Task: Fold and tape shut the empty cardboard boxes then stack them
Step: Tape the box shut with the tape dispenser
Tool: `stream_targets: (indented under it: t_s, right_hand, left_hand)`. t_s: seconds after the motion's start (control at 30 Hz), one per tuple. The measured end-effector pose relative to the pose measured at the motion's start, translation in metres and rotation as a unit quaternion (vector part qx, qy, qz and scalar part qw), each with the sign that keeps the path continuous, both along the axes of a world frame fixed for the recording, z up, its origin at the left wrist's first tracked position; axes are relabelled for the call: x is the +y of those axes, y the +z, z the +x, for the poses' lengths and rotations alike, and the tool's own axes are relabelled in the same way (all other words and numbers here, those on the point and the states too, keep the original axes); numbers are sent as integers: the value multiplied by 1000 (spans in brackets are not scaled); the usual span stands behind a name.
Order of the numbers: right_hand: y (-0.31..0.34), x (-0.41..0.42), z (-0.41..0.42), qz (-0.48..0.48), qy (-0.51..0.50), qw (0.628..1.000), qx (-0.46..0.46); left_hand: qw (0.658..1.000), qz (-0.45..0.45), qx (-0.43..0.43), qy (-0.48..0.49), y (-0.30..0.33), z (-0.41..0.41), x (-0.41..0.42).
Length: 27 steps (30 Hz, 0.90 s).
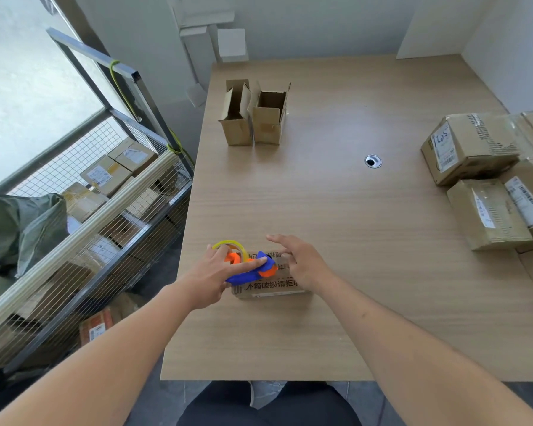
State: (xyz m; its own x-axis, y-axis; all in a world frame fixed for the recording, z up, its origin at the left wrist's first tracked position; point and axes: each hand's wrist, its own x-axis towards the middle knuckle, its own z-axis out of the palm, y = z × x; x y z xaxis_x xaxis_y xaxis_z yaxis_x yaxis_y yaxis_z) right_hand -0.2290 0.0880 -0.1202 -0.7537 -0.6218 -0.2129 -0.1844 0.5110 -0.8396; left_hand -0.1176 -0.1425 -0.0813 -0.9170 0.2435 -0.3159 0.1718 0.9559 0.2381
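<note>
- One cardboard box [271, 287] is lying near the table's [351, 229] front left edge, its printed top largely hidden under both hands.
- A blue and orange tape dispenser [253, 270] is resting on it; the left hand [211, 276] is gripping the dispenser, fingers wrapped over it.
- The right hand [302, 262] is pressing on the box, fingers spread open.
- Two open boxes [254, 118] are standing upright, touching, at the far side.
- Several taped parcels [480, 179] are sitting at the right edge, partly cut off.
- A wire cart [105, 210] of parcels is standing left.
</note>
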Motion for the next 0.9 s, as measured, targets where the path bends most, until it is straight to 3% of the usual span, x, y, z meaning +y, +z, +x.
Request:
stream_targets:
  t_s: [0.17, 0.5, 0.63, 0.77, 0.9]
  right_hand:
    - [0, -4, -8, 24, 11, 998, -52]
    - [-5, -13, -10, 27, -15, 999, 8]
    - [-7, -13, -10, 25, -28, 999, -1]
    - [-7, -11, -11, 17, -35, 999, -4]
    - [-6, -5, -10, 29, -25, 999, 10]
  left_hand:
    - [1000, -15, -21, 12, 0, -2, 1]
    - [1000, -23, -12, 6, -5, 0, 3]
    - [997, -55, 44, 29, -14, 0, 13]
    - [989, -20, 116, 93, -22, -4, 34]
    - [985, -9, 148, 90, -30, -2, 33]
